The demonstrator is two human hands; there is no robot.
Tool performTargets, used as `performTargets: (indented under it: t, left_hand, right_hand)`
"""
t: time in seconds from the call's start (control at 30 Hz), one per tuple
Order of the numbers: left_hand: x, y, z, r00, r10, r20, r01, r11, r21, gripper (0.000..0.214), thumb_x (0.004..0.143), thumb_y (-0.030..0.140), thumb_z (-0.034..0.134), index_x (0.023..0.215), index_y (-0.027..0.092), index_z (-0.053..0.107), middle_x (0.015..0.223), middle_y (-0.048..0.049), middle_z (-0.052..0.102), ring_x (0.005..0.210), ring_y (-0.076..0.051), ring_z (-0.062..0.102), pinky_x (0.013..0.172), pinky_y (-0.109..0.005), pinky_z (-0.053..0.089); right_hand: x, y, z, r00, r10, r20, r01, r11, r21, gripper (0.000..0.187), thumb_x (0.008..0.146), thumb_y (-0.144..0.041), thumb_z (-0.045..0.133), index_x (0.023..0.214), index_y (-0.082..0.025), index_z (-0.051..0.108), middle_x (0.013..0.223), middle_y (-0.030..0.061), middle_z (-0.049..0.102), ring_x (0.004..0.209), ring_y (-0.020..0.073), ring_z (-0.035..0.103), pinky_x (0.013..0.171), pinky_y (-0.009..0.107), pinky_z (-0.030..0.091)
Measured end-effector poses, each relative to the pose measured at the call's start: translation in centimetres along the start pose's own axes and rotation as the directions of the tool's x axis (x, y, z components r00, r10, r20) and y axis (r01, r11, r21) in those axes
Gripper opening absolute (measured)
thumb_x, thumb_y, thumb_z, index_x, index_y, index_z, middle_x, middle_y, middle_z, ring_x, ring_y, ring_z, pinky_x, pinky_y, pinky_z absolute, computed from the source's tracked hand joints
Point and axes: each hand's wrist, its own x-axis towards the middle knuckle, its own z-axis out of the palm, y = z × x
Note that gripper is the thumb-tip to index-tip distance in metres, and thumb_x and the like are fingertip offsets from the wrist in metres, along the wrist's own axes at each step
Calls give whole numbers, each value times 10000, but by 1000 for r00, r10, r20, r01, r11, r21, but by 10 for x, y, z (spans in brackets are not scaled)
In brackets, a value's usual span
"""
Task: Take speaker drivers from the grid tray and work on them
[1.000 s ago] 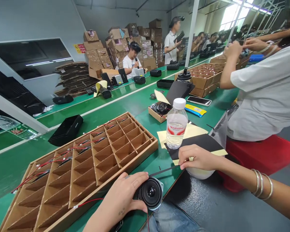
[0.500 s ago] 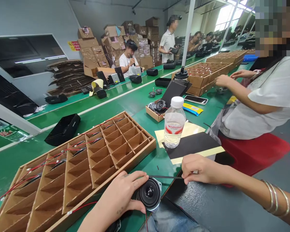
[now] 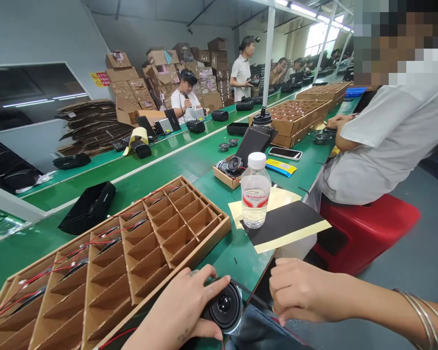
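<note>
At the table's near edge lies a small round black speaker (image 3: pixel 225 305) with a square metal frame, facing up. My left hand (image 3: pixel 184 308) grips it, thumb at its lower side and index finger along the top of its rim. A thin black strip (image 3: pixel 253 296) runs from the speaker's upper edge, by my left fingertip, down to my right hand (image 3: pixel 295 291). My right fingers are curled closed around the strip's far end. Beside my left arm stands a cardboard divider box (image 3: pixel 200 245) with several speakers on red wires in its far-left cells.
A water bottle (image 3: pixel 255 192) stands on black and yellow sheets (image 3: pixel 288 221). Behind it are a small carton of speakers (image 3: pixel 230 167), a phone (image 3: pixel 285 153) and a yellow packet (image 3: pixel 281 167). A black speaker case (image 3: pixel 89 206) lies beyond the divider box. A co-worker sits at right on a red stool (image 3: pixel 372 228).
My right hand has moved down, pulling the strip from level to slanting down around the speaker's edge. My left hand stays on the speaker. The view has shifted, and the co-worker's hands are lower.
</note>
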Motion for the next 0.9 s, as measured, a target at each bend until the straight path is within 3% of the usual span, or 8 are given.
performTargets:
  t: [0.1,0.2,0.3,0.37,0.47,0.53,0.7,0.9]
  left_hand:
    - [-3,7,6,998,-56,32,55,998,20,755,628,532,682,1288,373,354,1138,-80,544,871,-258,595,769,-368,465]
    - [-6,12,16,993,-117,-22,118,993,15,732,658,479,676,1295,393,326,1126,-76,549,861,-259,597,755,-376,467]
    - [-9,17,28,976,-202,-78,202,979,-11,684,702,462,627,1307,346,331,1109,-77,566,861,-270,595,754,-402,467]
    - [-11,18,38,955,-267,-130,265,964,-27,687,718,478,593,1320,270,335,1076,-92,586,843,-275,597,750,-412,469]
    - [-14,20,54,897,-354,-264,355,934,-43,687,742,500,548,1316,173,361,1018,-110,604,796,-262,601,727,-393,473]
    - [-15,23,63,857,-390,-337,391,918,-67,639,750,486,539,1285,159,417,982,-106,608,766,-245,602,697,-376,478]
    - [-10,40,72,760,-482,-436,452,874,-178,526,685,329,627,1177,171,528,1118,-119,551,950,-269,557,745,-404,481]
    - [-6,43,69,785,-492,-376,387,864,-323,575,670,239,631,1222,190,477,1115,-100,543,988,-250,530,784,-396,473]
  right_hand:
    - [6,4,-2,1000,-17,-8,18,995,98,361,920,-391,413,735,-167,628,653,38,603,612,134,532,559,267,333]
    - [11,16,1,996,82,45,-93,884,458,326,852,-427,525,773,-141,661,669,51,628,574,113,562,539,214,404]
    - [16,32,11,943,249,223,-320,484,814,285,731,-390,671,824,-121,673,645,33,631,474,77,560,485,169,444]
    - [21,43,19,918,300,261,-332,216,918,280,628,-339,755,771,-111,677,629,22,629,474,78,584,451,146,446]
    - [28,55,28,909,349,230,-255,26,967,329,471,-283,835,690,-97,674,632,29,641,522,113,627,460,148,475]
    - [34,58,30,902,374,217,-240,16,971,335,470,-275,837,697,-90,673,635,38,647,530,125,635,474,161,489]
    - [45,56,30,878,476,47,-163,205,965,280,671,-341,725,711,-82,625,601,37,624,495,113,614,431,164,455]
    - [41,49,34,825,550,-134,-84,353,932,271,726,-382,676,718,-119,609,677,1,523,460,65,530,374,156,377]
